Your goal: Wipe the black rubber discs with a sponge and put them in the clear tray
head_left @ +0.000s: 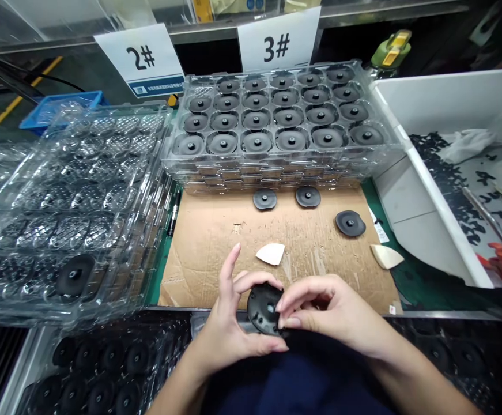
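Observation:
My left hand point(229, 323) holds a black round disc part point(263, 309) between thumb and curled fingers, its index finger raised. My right hand point(324, 308) pinches at the disc's right edge with fingertips closed on it. Both hands hover at the near edge of a cardboard sheet point(216, 236). Three loose black discs point(264, 199) point(308, 196) point(350, 223) lie on the cardboard farther back. A clear blister tray point(376, 151) filled with several black discs stands stacked behind them.
A pile of clear trays point(104, 173) with one disc point(75, 275) is at left. Two cream wedge pieces point(271, 253) point(387, 256) lie on the cardboard. A white bin point(427, 173) with black scraps stands right. Trays of discs point(99, 369) sit near left. Signs read 2# and 3#.

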